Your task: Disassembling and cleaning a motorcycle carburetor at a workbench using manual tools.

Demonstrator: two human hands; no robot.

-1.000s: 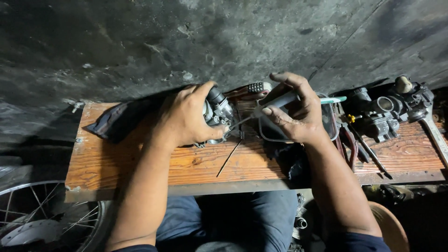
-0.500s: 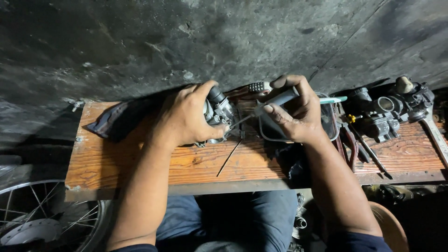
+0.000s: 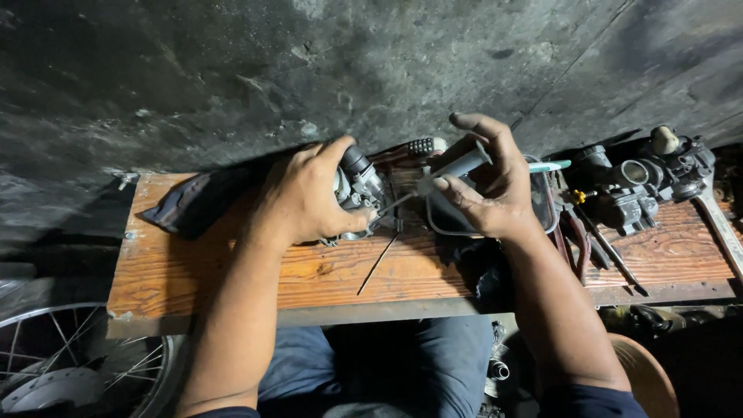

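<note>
My left hand [image 3: 306,197] grips a small metal carburetor [image 3: 357,186] and holds it on the wooden bench [image 3: 193,267]. My right hand [image 3: 487,186] holds a grey plastic syringe [image 3: 455,166] with its thin tip pointing left, up against the carburetor body. A thin metal rod [image 3: 378,263] lies on the wood just in front of the carburetor. My hands hide much of the part's lower side.
A dark cloth [image 3: 197,205] lies at the bench's left. More carburetors [image 3: 642,182], pliers [image 3: 576,240] and a screwdriver [image 3: 615,255] sit at the right. A clear plastic tray [image 3: 542,201] is behind my right hand. A spoked wheel [image 3: 54,364] stands at lower left; a concrete wall [image 3: 371,70] rises behind.
The syringe in my right hand has tilted slightly and my fingers have opened a little around it. My left hand and the carburetor stay in place.
</note>
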